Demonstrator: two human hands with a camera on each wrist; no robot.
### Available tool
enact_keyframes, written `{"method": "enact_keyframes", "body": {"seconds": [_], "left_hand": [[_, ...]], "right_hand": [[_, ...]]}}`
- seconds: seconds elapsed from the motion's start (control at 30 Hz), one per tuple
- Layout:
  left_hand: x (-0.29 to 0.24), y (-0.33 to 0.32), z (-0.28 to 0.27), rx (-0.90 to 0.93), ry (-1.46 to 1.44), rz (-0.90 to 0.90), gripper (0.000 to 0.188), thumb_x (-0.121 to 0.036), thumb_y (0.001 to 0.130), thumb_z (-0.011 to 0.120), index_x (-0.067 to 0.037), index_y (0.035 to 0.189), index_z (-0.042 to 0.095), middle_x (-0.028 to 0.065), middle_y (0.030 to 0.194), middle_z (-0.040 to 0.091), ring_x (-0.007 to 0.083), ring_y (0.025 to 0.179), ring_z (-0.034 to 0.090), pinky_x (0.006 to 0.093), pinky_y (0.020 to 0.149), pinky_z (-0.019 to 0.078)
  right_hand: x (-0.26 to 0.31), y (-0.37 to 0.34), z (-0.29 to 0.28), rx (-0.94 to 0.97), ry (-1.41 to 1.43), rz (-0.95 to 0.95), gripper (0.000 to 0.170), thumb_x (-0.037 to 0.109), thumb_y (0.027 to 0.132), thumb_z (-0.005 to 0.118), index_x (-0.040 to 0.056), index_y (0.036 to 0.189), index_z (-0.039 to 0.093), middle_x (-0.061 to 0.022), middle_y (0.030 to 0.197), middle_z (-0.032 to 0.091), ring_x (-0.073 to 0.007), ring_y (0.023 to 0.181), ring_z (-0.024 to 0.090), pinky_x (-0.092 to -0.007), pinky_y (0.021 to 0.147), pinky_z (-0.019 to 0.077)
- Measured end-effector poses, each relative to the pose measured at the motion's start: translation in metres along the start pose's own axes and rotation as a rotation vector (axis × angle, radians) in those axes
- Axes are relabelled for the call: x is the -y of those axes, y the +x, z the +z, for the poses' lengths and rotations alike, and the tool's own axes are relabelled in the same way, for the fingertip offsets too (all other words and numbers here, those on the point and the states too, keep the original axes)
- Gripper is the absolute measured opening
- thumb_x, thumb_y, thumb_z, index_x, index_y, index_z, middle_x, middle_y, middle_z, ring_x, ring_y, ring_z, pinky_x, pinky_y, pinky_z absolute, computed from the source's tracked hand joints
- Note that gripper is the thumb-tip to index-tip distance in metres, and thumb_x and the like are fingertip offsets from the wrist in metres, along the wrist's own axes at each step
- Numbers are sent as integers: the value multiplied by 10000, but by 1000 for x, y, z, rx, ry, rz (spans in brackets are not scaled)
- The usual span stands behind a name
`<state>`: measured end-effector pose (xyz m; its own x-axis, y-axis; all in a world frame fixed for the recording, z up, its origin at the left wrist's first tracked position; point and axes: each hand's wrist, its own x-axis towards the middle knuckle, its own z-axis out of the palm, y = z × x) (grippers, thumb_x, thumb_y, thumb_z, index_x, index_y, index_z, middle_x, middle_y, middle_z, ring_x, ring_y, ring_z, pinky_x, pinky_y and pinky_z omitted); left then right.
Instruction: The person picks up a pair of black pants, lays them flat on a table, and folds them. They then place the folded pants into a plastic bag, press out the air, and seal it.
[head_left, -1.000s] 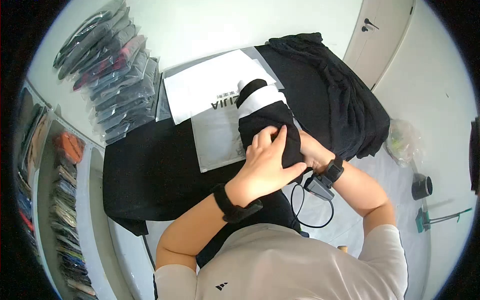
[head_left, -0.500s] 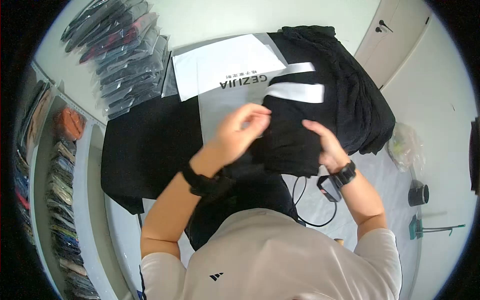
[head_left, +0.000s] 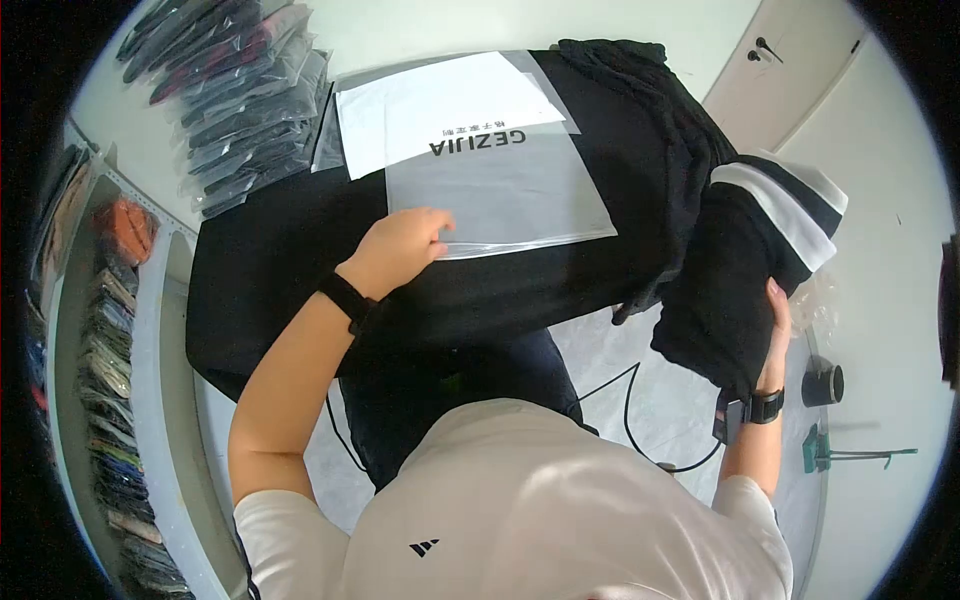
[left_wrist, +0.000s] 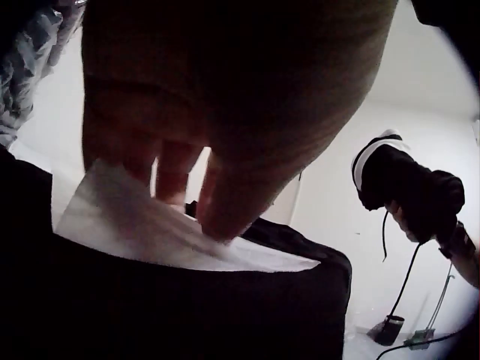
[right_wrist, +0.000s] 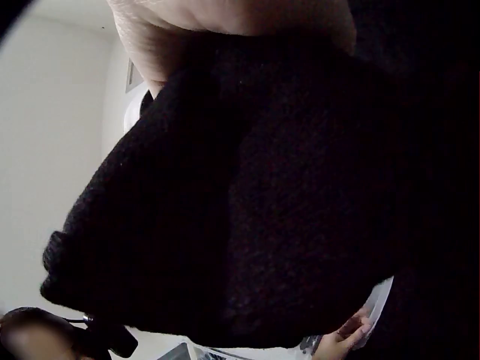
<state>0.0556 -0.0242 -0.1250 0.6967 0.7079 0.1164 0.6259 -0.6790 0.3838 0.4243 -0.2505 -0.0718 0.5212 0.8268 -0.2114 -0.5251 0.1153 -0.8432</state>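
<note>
A translucent bag with dark lettering (head_left: 500,195) lies flat on the black-covered table. At its near left corner is my left hand (head_left: 395,250), fingers slightly bent and thumb apart from them; the left wrist view has this hand (left_wrist: 225,97) just over the pale bag (left_wrist: 142,232). Off the table's right side, my right hand (head_left: 778,335) grips a folded black garment with white bands (head_left: 720,280) from its outer side. The garment (right_wrist: 225,187) fills most of the right wrist view and hides the fingertips of the right hand (right_wrist: 247,15).
A white sheet (head_left: 420,110) lies at the bag's far part. Bagged clothes (head_left: 250,110) are stacked at the back left, and black cloth (head_left: 640,130) is bunched at the table's right. Shelves (head_left: 180,370) stand left; a cable (head_left: 628,410) hangs near the right wrist.
The garment has moved right, off the bag and table, in my right hand. My left hand has left the garment and moved left to the bag's corner.
</note>
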Motion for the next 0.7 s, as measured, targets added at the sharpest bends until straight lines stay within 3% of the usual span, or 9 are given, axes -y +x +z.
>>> {"method": "enact_keyframes", "body": {"seconds": [0.1,0.23,0.3,0.47,0.53,0.6,0.63,0.67,0.7], "left_hand": [[-6,0,-1,-112,106,177,140,-46,827,556,-65,957,605,98,853,559,299,792,565,379,665,458],[-11,-2,-5,-161,157,256,119,-36,824,506,-49,919,577,114,831,538,308,787,559,385,634,463],[-16,0,-2,-272,131,301,229,28,821,474,5,1012,599,135,825,529,332,785,541,391,707,461],[-23,6,-4,-277,123,352,231,33,813,473,13,1010,591,152,856,556,345,836,532,397,743,444],[-25,10,-4,-282,168,413,226,-1,801,495,1,1007,589,144,864,573,342,836,527,397,726,437],[-40,7,-12,-454,-79,332,251,-6,777,519,4,1018,591,146,875,590,342,853,526,417,759,427],[-42,11,-25,-351,-50,361,347,15,735,531,-12,1078,578,138,903,600,347,848,521,428,778,421],[-40,18,-30,-278,129,239,490,27,712,536,-32,1199,534,133,1038,604,340,949,527,414,834,414],[-30,22,-25,-378,152,290,551,27,713,533,-40,1259,491,134,1129,577,330,1033,509,415,885,393]], "right_hand": [[-4,-2,3,61,-4,12,485,260,815,641,-20,1192,517,-162,1134,602,-302,1002,593,-399,889,485],[-23,4,14,191,-62,78,487,178,794,639,-14,1219,498,-145,1123,608,-271,989,605,-378,886,487],[-29,0,32,271,-169,11,493,144,778,647,-1,1226,500,-126,1115,612,-241,978,610,-358,874,490],[-38,-12,84,354,-365,40,612,32,709,711,-28,1257,444,-112,1160,580,-186,1056,552,-312,951,413],[-52,-4,91,460,-531,-102,644,38,685,740,-38,1252,443,-116,1171,571,-175,1072,530,-292,971,389],[-53,-5,105,602,-729,-273,651,51,663,760,-47,1226,449,-111,1155,570,-168,1079,513,-283,976,380],[-57,-3,107,650,-736,-264,611,56,653,759,-45,1180,465,-95,1106,576,-156,1041,523,-276,949,400],[-57,0,110,680,-813,-149,776,54,633,758,-56,1312,398,-113,1228,540,-173,1155,473,-277,1019,329],[-58,-2,112,677,-865,-147,770,57,632,758,-64,1302,398,-119,1218,541,-171,1150,475,-278,1016,333]]}}
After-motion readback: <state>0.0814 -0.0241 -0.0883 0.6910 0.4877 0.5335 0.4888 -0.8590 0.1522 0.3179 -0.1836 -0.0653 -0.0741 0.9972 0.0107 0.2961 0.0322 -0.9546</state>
